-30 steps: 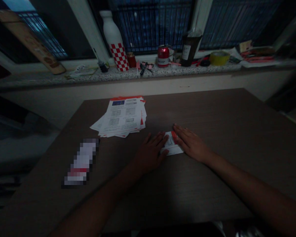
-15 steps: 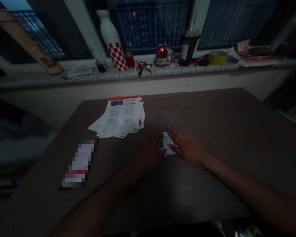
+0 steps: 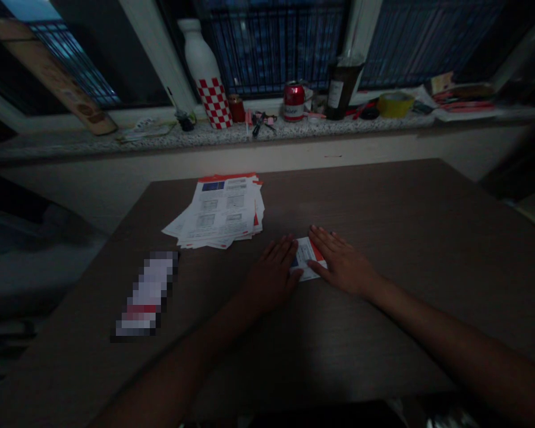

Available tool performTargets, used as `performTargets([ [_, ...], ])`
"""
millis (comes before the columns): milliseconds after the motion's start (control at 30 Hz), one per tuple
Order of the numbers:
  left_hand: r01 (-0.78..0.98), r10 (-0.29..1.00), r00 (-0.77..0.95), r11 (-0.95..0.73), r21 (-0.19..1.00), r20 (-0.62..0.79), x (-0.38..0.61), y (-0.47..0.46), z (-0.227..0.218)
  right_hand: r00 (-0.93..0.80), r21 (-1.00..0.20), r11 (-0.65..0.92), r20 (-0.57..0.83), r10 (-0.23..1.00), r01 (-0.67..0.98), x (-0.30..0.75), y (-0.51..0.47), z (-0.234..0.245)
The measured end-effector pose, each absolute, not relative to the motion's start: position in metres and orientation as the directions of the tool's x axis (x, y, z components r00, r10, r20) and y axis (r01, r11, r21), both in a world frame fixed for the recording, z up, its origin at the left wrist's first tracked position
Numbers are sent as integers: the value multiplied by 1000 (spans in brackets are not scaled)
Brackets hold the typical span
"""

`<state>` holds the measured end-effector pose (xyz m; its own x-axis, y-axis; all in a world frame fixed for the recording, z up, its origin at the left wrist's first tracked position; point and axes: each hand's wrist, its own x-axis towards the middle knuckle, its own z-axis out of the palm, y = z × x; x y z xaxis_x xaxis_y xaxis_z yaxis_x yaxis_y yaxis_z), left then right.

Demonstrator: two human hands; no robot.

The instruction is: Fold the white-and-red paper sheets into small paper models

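Red-edged folded leaflet (image 3: 307, 257) right here on the desk (image 3: 383, 208), my left hand (image 3: 271, 276) and right hand (image 3: 342, 264) spread flat against either side, paper stack (image 3: 218, 211) close by!

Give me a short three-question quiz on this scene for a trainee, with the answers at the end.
1. What lies between the left hand and the right hand: a folded paper, a red can or a roll of tape?
2. True or false: the stack of printed sheets lies on the table.
3. What pattern covers the lower part of the white bottle on the windowsill?

Key: 1. The folded paper. 2. True. 3. Red and white checks.
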<state>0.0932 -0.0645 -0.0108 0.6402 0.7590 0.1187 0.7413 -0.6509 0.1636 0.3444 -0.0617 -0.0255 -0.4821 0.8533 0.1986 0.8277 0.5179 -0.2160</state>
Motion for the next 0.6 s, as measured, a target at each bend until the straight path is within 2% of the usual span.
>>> performTargets([
  [267, 736, 767, 635, -637, 229, 91, 92, -63, -3, -487, -258, 534, 226, 844, 805, 346, -61, -26],
  [467, 732, 774, 618, -630, 259, 137, 88, -63, -4, -514, -362, 573, 252, 820, 736, 354, -61, -14],
  [600, 727, 773, 606, -634, 265, 188, 84, -59, -1, -583, -375, 639, 265, 768, 671, 361, -61, -6],
])
